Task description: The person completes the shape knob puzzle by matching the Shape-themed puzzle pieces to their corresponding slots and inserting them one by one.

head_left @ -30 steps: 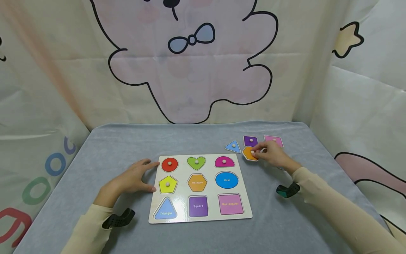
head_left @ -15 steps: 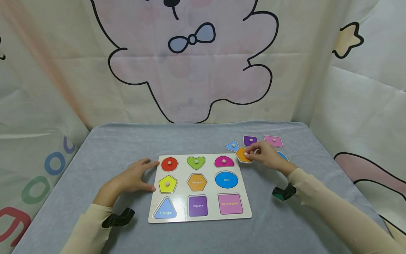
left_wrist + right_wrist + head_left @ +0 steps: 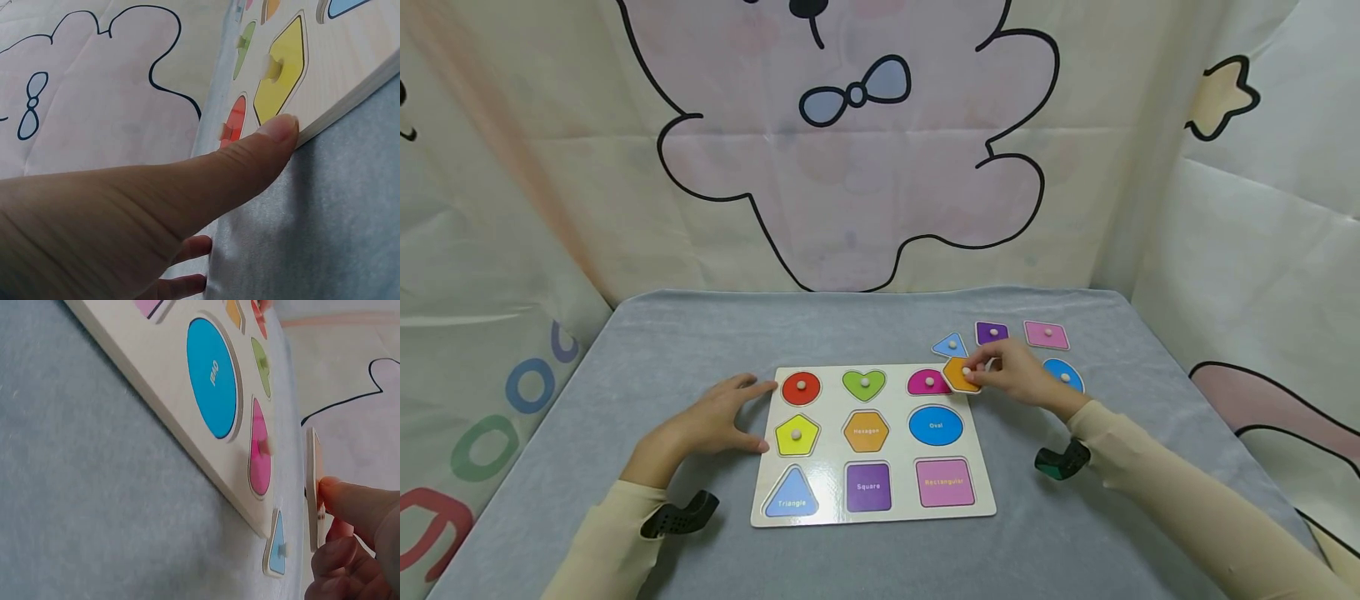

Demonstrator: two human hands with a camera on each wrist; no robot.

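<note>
A white wooden puzzle board (image 3: pixel 835 517) lies on the table, with red circle, green heart, magenta semicircle and yellow pentagon (image 3: pixel 289 75) pieces in their recesses. The hexagon, oval, triangle, square and rectangle recesses show printed words. My right hand (image 3: pixel 1018 375) pinches the knob of an orange hexagon puzzle piece (image 3: pixel 957 377), holding it over the board's far right corner, where it overlaps the semicircle in the head view. In the right wrist view the piece shows edge-on, raised above the board. My left hand (image 3: pixel 718 418) touches the board's left edge, thumb and fingers spread and relaxed.
Beyond the board's far right corner lie a blue triangle piece (image 3: pixel 950 345), a purple square piece (image 3: pixel 992 332), a pink rectangle piece (image 3: pixel 1047 335) and a blue oval piece (image 3: pixel 1064 375). Grey cloth (image 3: pixel 715 333) covers the table. A printed curtain (image 3: pixel 850 192) hangs behind.
My right hand has carried the orange hexagon piece leftward, from among the loose pieces to over the board's corner. The blue oval piece has come into view. My left hand has stayed still.
</note>
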